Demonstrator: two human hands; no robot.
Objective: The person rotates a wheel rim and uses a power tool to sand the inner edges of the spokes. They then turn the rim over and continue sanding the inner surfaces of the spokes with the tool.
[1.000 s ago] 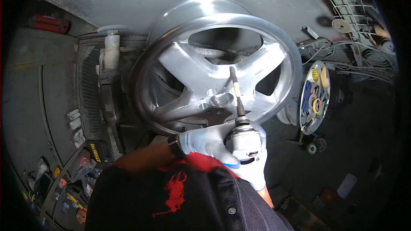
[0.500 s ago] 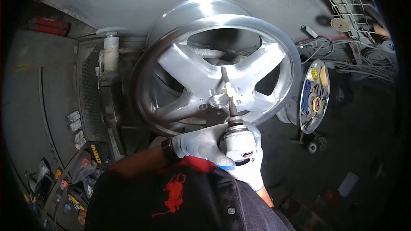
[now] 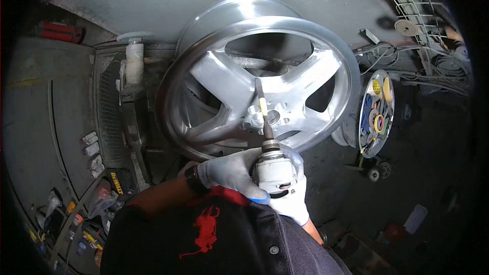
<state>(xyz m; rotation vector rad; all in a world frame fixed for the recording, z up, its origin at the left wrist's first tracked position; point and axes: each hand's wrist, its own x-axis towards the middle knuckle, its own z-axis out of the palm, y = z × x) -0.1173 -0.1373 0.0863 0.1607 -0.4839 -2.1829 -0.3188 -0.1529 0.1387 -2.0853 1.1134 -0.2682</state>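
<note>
Both hands wear whitish gloves and hold one grey-white rotary power tool (image 3: 275, 174). My left hand (image 3: 233, 174) wraps its left side, with a dark band on the wrist behind it. Around the right side and underside is my right hand (image 3: 294, 201), partly hidden by the tool body. A long shaft (image 3: 263, 106) with a yellow-white band points away from the tool, its tip over the hub area of a shiny metal wheel rim (image 3: 219, 74). Whether the tip touches the metal, I cannot tell.
Another rim (image 3: 388, 122) at the right bears tape rolls and small items. A wire rack (image 3: 415, 10) and coiled cables (image 3: 448, 69) are at the upper right. Left stand a white cylindrical tool (image 3: 134, 63) and a yellow-lettered box (image 3: 116, 182).
The tool and both hands have shifted slightly left, and the shaft's tip has moved left across the rim's centre. Both hands keep their hold.
</note>
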